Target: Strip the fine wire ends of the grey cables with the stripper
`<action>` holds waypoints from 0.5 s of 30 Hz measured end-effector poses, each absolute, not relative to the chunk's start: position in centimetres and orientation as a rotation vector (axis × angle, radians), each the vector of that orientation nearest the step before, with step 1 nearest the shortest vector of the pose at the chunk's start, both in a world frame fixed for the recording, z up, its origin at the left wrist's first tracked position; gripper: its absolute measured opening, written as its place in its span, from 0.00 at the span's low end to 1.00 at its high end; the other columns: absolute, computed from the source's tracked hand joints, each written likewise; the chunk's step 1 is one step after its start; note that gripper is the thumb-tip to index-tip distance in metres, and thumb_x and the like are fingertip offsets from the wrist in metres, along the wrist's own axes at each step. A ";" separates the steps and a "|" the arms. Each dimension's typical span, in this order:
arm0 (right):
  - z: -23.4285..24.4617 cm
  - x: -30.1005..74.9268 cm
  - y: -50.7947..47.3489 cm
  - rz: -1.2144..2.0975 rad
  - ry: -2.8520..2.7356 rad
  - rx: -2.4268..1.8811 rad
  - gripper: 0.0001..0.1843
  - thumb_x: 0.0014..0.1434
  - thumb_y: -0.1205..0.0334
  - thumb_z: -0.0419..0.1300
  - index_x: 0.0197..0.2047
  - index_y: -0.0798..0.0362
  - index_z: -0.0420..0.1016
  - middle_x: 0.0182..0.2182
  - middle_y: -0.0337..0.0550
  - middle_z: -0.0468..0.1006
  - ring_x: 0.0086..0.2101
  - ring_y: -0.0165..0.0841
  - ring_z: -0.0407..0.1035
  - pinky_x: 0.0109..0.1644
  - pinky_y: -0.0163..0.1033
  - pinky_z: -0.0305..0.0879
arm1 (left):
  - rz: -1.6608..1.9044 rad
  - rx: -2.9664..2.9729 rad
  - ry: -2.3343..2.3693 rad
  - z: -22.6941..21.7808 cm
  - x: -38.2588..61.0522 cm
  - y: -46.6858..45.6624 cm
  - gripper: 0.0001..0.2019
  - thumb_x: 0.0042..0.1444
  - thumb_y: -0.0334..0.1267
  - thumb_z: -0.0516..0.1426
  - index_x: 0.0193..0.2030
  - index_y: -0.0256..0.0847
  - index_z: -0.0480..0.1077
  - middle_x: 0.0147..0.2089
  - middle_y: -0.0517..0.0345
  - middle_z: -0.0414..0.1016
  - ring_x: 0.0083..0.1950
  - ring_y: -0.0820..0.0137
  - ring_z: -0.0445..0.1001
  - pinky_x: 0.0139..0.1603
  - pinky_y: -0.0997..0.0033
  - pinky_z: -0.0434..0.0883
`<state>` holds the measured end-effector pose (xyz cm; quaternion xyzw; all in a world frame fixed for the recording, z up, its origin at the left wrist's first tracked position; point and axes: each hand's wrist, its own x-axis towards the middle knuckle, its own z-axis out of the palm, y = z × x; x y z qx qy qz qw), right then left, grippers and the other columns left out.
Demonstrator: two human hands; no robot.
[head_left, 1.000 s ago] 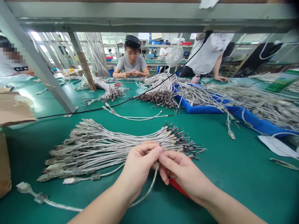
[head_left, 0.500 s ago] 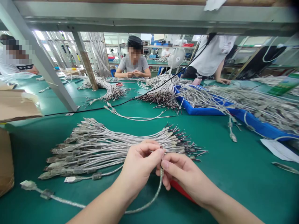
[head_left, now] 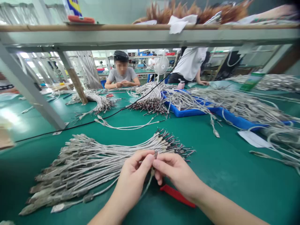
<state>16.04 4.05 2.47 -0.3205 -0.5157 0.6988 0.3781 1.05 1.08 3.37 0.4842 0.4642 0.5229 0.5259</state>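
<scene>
My left hand (head_left: 136,173) and my right hand (head_left: 175,173) meet in front of me, thumbs and fingertips pinching the stripped end of a USB cable (head_left: 147,187). Thin dark wires (head_left: 156,154) stick up between the fingertips. The cable runs down behind my left hand, which hides much of it. Below my right palm shows a red handle (head_left: 178,196); whether it rests on the table or in my fingers, I cannot tell. To the left and behind lies a big bundle of USB cables (head_left: 105,162), plugs leftward and bare wire ends rightward.
Blue trays (head_left: 185,111) heaped with cables stand at the right. More cable bundles (head_left: 152,100) lie farther back. A black cord (head_left: 100,118) crosses the green table (head_left: 225,187). A metal post (head_left: 35,90) and shelf beam (head_left: 140,39) frame the view. A person (head_left: 122,75) sits opposite.
The view has tilted up and shifted, so more of the shelf shows. The dark wires stand out more clearly above my fingertips. Both hands keep their pinch on the cable.
</scene>
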 end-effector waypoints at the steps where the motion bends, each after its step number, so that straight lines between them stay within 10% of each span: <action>1: 2.6 16.2 4.4 1.754 -1.261 -0.838 0.18 0.53 0.49 0.69 0.27 0.57 0.78 0.18 0.39 0.72 0.20 0.29 0.64 0.25 0.33 0.63 | 1.209 1.205 1.118 3.1 1.1 1.1 0.14 0.61 0.46 0.56 0.42 0.38 0.74 0.39 0.53 0.74 0.41 0.66 0.71 0.42 0.71 0.67; 5: 2.6 17.0 6.3 1.622 -1.074 -0.857 0.17 0.52 0.52 0.71 0.25 0.58 0.77 0.18 0.36 0.69 0.20 0.26 0.61 0.24 0.31 0.60 | 0.831 1.456 1.235 1.9 1.2 1.2 0.22 0.64 0.53 0.48 0.29 0.38 0.69 0.23 0.60 0.65 0.27 0.69 0.63 0.31 0.72 0.60; 15: 2.7 21.8 12.0 1.390 -0.691 -0.787 0.08 0.56 0.63 0.68 0.32 0.59 0.75 0.22 0.33 0.70 0.18 0.23 0.61 0.18 0.27 0.57 | 0.487 1.931 1.812 2.2 -0.8 2.4 0.18 0.61 0.46 0.50 0.23 0.41 0.63 0.22 0.62 0.64 0.27 0.68 0.63 0.29 0.72 0.53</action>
